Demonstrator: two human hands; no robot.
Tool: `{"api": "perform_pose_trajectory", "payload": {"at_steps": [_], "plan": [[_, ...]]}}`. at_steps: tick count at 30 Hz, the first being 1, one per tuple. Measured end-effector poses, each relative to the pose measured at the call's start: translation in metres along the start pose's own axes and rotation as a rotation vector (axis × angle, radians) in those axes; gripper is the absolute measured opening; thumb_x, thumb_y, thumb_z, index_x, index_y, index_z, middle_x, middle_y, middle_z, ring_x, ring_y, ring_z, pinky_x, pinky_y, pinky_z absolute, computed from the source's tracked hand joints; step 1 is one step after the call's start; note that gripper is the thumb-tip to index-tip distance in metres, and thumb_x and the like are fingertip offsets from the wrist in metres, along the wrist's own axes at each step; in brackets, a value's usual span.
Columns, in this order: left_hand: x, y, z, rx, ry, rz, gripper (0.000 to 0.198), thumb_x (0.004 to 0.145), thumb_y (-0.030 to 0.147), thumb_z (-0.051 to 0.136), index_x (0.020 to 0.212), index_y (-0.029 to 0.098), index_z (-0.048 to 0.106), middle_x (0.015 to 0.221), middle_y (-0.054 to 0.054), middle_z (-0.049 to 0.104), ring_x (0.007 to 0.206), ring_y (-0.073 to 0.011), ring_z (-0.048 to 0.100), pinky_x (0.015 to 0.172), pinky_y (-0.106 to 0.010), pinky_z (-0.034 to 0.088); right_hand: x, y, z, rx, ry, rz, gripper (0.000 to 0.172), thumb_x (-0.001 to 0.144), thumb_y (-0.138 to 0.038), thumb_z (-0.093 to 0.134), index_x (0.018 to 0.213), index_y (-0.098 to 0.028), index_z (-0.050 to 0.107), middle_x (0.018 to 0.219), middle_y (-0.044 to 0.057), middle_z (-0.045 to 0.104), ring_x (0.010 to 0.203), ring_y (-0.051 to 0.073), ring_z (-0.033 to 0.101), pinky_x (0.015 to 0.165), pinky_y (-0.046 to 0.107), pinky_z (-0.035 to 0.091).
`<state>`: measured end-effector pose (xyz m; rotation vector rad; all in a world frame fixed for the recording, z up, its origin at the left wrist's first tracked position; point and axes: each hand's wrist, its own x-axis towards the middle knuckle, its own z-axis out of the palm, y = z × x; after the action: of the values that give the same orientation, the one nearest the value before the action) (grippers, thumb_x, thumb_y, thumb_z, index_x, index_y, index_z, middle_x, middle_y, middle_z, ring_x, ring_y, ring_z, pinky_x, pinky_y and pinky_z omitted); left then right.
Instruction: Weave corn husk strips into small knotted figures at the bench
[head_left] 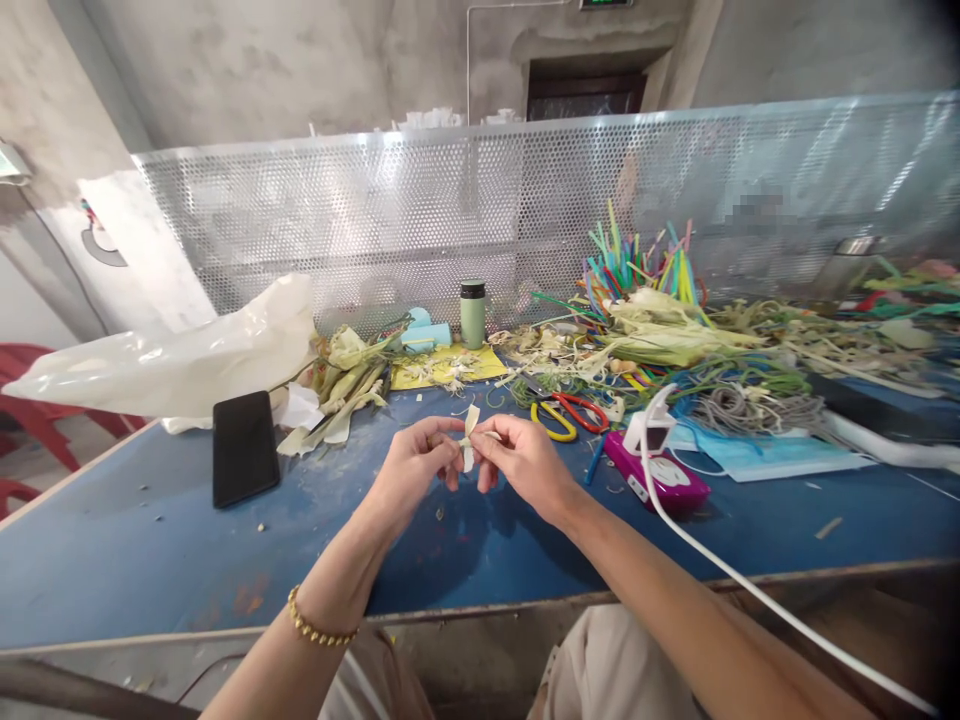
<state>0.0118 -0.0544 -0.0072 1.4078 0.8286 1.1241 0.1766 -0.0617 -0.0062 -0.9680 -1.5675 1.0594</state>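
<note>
Between my two hands is a small pale piece of corn husk with petal-like strips pointing several ways. My left hand pinches its left side, fingers curled. From the other side, my right hand grips it between thumb and index finger. The hands nearly meet above the blue table, and the fingers hide part of the husk piece. Just beyond my right hand lie scissors with one yellow and one red handle loop. A yellow sheet with small pale husk pieces on it lies farther back.
A black phone and a plastic bag are on the left. Dried husks and a green bottle stand behind. To the right are a purple power strip with a white cable, a blue mask, husk bundles and colourful pipe cleaners.
</note>
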Motion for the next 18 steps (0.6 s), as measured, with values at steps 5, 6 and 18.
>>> {"api": "perform_pose_trajectory", "payload": {"at_steps": [5,6,18], "plan": [[-0.0005,0.0014,0.0042,0.148,-0.064,0.02,0.023,0.081,0.033,0.062,0.089,0.011,0.066,0.067,-0.001,0.061,0.052,-0.0105,0.053,0.054,-0.025,0.04,-0.0001,0.0015,-0.0023,-0.06,0.055,0.014,0.021,0.084,-0.034,0.062,0.074,-0.016,0.058,0.054,-0.003,0.058,0.041,0.01,0.059,0.041,0.018,0.039],[-0.0004,0.0012,0.005,0.197,-0.064,0.042,0.024,0.081,0.035,0.063,0.084,0.012,0.066,0.067,-0.001,0.06,0.053,-0.0099,0.052,0.054,-0.024,0.039,0.0,0.0015,-0.0024,-0.065,0.053,0.015,0.021,0.083,-0.034,0.063,0.075,-0.016,0.057,0.056,-0.003,0.059,0.041,0.01,0.058,0.041,0.018,0.039],[0.0011,0.0,0.0044,0.403,0.033,0.112,0.027,0.085,0.038,0.059,0.07,0.016,0.062,0.056,0.002,0.055,0.048,-0.01,0.05,0.051,-0.023,0.037,0.0004,0.0027,0.0005,-0.002,0.067,0.065,0.025,0.083,-0.037,0.061,0.07,-0.017,0.055,0.058,-0.003,0.059,0.039,0.008,0.052,0.04,0.02,0.037]]}}
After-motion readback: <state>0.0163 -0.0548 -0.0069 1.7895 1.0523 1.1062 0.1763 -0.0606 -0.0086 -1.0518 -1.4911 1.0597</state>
